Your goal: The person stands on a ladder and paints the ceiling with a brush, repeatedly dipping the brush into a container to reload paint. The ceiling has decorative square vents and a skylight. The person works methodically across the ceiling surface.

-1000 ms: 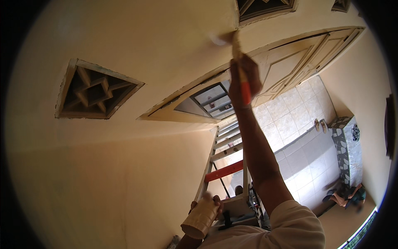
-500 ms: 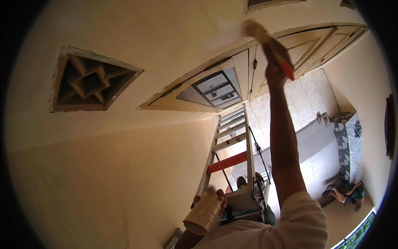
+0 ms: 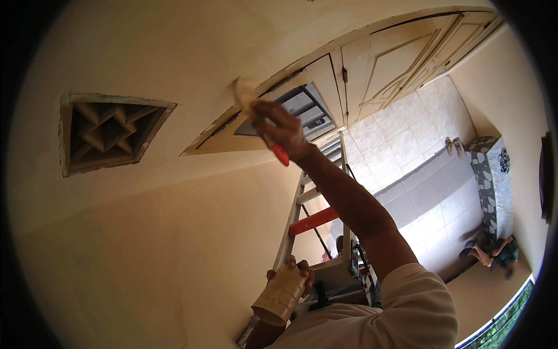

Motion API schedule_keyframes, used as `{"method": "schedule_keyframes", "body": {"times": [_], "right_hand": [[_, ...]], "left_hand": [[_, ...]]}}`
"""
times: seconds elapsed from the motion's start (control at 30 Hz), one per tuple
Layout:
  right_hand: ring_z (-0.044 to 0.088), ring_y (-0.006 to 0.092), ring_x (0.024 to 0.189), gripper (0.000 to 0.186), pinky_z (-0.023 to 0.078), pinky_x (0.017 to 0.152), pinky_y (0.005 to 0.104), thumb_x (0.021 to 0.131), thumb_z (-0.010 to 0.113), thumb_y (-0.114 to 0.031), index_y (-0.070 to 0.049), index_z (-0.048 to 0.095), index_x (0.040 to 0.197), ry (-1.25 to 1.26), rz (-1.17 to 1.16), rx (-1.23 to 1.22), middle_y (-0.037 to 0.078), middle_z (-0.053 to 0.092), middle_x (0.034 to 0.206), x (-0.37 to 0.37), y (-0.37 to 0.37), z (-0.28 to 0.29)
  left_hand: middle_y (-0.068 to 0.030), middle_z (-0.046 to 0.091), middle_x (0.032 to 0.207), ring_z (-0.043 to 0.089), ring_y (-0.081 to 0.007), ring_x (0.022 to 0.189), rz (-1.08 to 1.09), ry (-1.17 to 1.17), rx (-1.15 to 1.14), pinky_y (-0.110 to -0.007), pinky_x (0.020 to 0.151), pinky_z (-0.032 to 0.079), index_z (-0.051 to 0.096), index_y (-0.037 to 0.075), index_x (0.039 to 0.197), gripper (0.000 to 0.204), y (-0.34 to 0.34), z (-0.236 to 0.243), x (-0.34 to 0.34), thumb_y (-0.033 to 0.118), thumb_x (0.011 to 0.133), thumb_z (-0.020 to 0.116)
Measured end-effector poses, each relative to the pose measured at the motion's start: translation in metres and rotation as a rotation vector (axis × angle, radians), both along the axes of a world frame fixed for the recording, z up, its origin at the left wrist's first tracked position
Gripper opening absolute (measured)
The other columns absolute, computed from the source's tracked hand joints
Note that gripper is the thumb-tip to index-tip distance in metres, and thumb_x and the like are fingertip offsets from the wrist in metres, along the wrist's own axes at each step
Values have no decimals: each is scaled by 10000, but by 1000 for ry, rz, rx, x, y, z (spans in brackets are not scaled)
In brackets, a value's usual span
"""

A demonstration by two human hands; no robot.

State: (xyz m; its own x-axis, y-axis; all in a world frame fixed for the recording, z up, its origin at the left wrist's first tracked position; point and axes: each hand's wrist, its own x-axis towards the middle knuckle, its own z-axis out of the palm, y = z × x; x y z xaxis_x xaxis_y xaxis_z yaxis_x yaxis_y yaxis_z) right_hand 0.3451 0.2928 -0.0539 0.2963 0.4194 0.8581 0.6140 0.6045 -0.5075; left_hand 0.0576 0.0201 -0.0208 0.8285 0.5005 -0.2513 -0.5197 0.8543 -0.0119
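My right hand (image 3: 279, 128) grips a paintbrush (image 3: 245, 92) with a red handle, its pale bristles, blurred, at the cream wall (image 3: 221, 52) just above the arched door frame. A square lattice vent (image 3: 113, 135) is set in the wall to the left. Low in the picture, my left hand (image 3: 303, 276) is wrapped round a cream, paint-smeared cylindrical container (image 3: 276, 296). Behind it stands an aluminium ladder with a red step (image 3: 311, 221), dropping away toward the floor beside the wall.
Panelled wooden doors (image 3: 395, 64) run along the upper right. Below lie a tiled floor (image 3: 395, 145), slippers (image 3: 453, 147) and a speckled stone ledge (image 3: 488, 192). Another person (image 3: 494, 256) is low down at the right, beside a bright opening (image 3: 500, 314).
My right arm has swung left and downward with the brush, from the upper right to above the small door pane. My left hand still holds the container low down.
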Motion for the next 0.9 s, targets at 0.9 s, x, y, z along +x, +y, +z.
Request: {"method": "schedule_keyframes", "body": {"times": [0.9], "right_hand": [[686, 346, 1114, 212, 607, 913, 411, 757, 723, -98, -81, 702, 968, -169, 72, -13, 158, 681, 1180, -39, 10, 26]], "left_hand": [[-223, 594, 1182, 579, -405, 1042, 30, 17, -37, -425, 638, 616, 582, 140, 1307, 592, -2, 2, 0, 568, 910, 679]]}}
